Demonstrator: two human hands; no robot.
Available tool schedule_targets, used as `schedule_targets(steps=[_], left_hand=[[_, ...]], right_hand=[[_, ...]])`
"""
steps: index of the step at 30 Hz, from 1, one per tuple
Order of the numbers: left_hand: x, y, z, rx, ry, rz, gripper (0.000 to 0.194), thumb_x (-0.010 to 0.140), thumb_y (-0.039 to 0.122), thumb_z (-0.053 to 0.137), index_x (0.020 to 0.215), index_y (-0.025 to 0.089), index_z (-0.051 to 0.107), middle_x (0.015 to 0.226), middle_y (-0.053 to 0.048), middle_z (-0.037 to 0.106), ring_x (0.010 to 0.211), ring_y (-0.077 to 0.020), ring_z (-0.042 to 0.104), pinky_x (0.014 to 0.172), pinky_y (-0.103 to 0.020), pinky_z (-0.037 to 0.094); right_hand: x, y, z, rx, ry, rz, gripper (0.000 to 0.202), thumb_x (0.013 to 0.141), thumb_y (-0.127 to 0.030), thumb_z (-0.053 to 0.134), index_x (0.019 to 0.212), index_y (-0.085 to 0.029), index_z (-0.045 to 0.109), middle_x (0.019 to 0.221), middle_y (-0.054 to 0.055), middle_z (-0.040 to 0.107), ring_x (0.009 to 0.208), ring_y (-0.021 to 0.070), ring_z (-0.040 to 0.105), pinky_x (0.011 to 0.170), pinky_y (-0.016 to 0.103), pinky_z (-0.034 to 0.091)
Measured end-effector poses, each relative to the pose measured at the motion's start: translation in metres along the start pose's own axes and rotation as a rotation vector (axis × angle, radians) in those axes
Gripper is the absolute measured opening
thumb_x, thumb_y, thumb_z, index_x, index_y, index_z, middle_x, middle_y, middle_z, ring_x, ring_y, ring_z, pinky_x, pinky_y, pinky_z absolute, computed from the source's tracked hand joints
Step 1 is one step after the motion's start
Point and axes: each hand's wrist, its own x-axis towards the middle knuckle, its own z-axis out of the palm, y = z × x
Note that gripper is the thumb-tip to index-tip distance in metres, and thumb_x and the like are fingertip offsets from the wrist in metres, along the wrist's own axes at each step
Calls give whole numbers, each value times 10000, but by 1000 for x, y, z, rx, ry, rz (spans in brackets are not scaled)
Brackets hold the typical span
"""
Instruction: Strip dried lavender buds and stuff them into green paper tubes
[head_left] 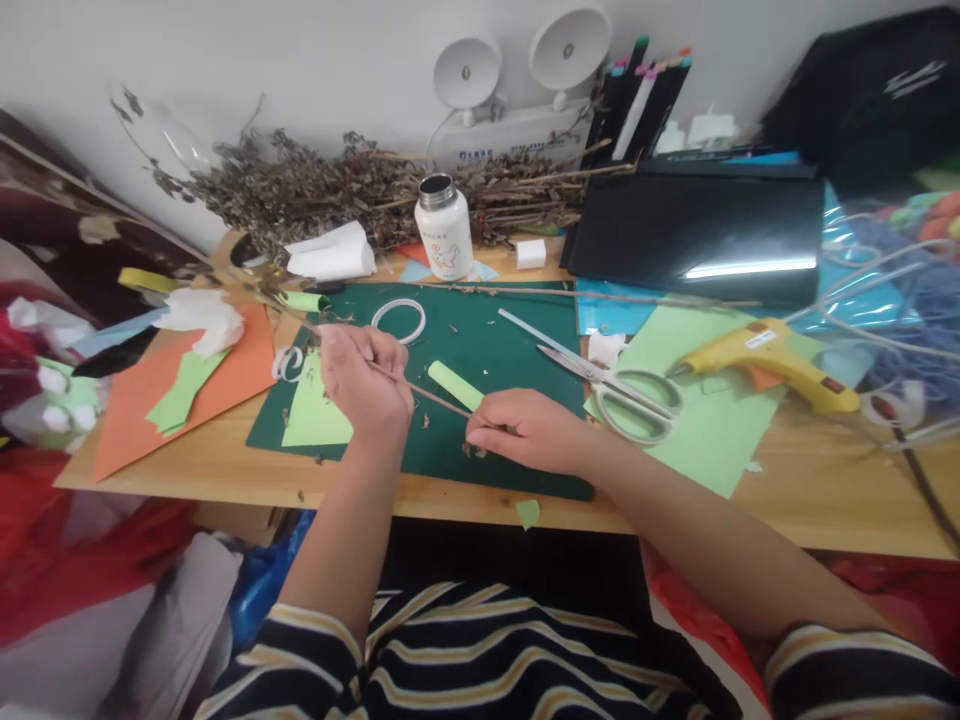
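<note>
A thin brown dried stem (439,399) slants above the green cutting mat (450,455). My left hand (366,375) is closed round its middle part, and the stem runs on up to the left past it. Lower on the right, my right hand (525,430) pinches the stem near its end, with small dry leaves hanging beside the fingers. A rolled light-green paper (455,385) lies between my hands, and a white tape ring (399,321) rests just behind my left hand. Light-green paper (319,415) is partly under my left hand.
Scissors (611,385) and a yellow glue gun (772,362) lie to the right. An open white bottle (444,235) stands behind the mat, before a heap of dried stems (315,190). Orange paper (172,400) is at the left; a black laptop-like panel (697,235) is at back right.
</note>
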Motion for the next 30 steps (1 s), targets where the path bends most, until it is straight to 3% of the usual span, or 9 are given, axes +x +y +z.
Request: schedule_targets(steps=[3,7,11,16,20,24,27,30], left_hand=[[16,-2,13,-28,-53,44,473,715,549,577,514,185,350,372,72,298,299,-53,285,328,-198,216],[22,-8,15,4,-180,76,389,747,520,558,587,179,464,403,51,418,335,-66,384,362,-193,307],[2,-17,6,178,-384,-71,378,772,530,508,819,166,598,591,-2,604,501,-109,566,495,-233,456],[-21,-21,9,350,-527,-211,252,731,407,614,768,161,654,700,-34,654,648,-119,610,610,-238,499],[-25,-23,15,435,-606,-321,217,716,359,632,832,182,682,841,-57,666,738,-138,619,647,-247,508],[-32,-27,18,424,-594,-262,160,715,330,631,764,190,690,864,-68,667,838,-172,618,717,-294,518],[-39,-28,21,452,-563,-178,118,732,299,620,705,205,687,843,-59,681,900,-182,614,853,-350,481],[-43,-29,24,450,-555,-211,104,731,290,624,701,207,678,865,-61,683,937,-191,609,878,-366,464]], right_hand=[[0,2,-9,61,147,92,266,841,-318,458,724,-156,634,704,21,643,660,101,555,616,212,375],[-3,8,-20,50,311,146,293,846,-329,422,752,-166,646,739,28,663,670,111,574,610,214,392],[-6,18,-27,124,455,59,308,836,-380,425,861,-176,655,836,39,675,756,129,600,668,228,424],[-5,31,-25,221,549,-37,422,871,-460,336,876,-157,629,710,26,605,667,111,539,596,229,388],[-4,34,-22,202,555,-53,472,881,-498,285,755,-151,580,575,-11,476,552,90,428,522,223,327],[-3,35,-23,85,540,-52,493,879,-518,258,607,-169,476,544,-16,444,525,88,394,514,227,305],[-3,38,-26,38,534,-41,510,866,-554,257,653,-169,513,568,-6,481,540,99,423,532,231,319],[-3,43,-28,37,513,-33,549,855,-589,242,727,-166,568,596,6,522,562,111,455,547,232,338]])
